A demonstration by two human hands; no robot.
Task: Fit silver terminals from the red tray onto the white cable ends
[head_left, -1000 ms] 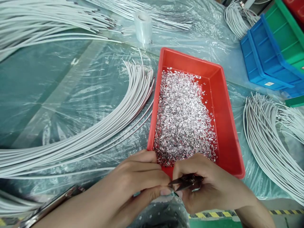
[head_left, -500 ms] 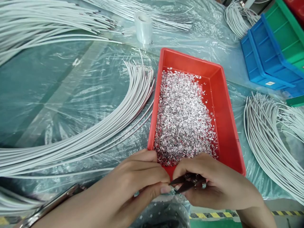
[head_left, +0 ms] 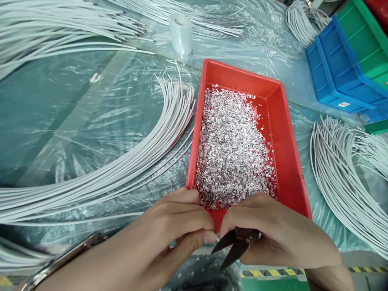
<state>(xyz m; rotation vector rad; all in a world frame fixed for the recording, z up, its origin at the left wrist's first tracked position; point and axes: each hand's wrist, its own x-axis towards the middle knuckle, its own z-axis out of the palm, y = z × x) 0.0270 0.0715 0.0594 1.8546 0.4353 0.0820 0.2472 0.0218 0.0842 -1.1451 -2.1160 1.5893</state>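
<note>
My left hand (head_left: 182,226) is closed at the near left corner of a red tray (head_left: 289,141), its thumb and fingertips pinched together. A single white cable (head_left: 121,218) runs in from the left and passes behind this hand; its tip is hidden. In my right hand (head_left: 273,230) is a pair of dark-bladed thread snips (head_left: 238,246), with the blades apart and pointing down to the left, just beside my left thumb. Most of the snips' handle is covered by my palm. Small silvery foil scraps (head_left: 233,149) lie heaped in the tray.
Bundles of white cable lie left of the tray (head_left: 145,153), at the back left (head_left: 60,28) and on the right (head_left: 342,173). A roll of clear film (head_left: 181,34) stands behind the tray. Blue bins (head_left: 339,68) and a green bin (head_left: 363,44) are at the back right.
The snips have swung down and toward me, and their blades show more fully, away from my left fingertips. My left hand keeps its pinch. The whole view has shifted slightly.
</note>
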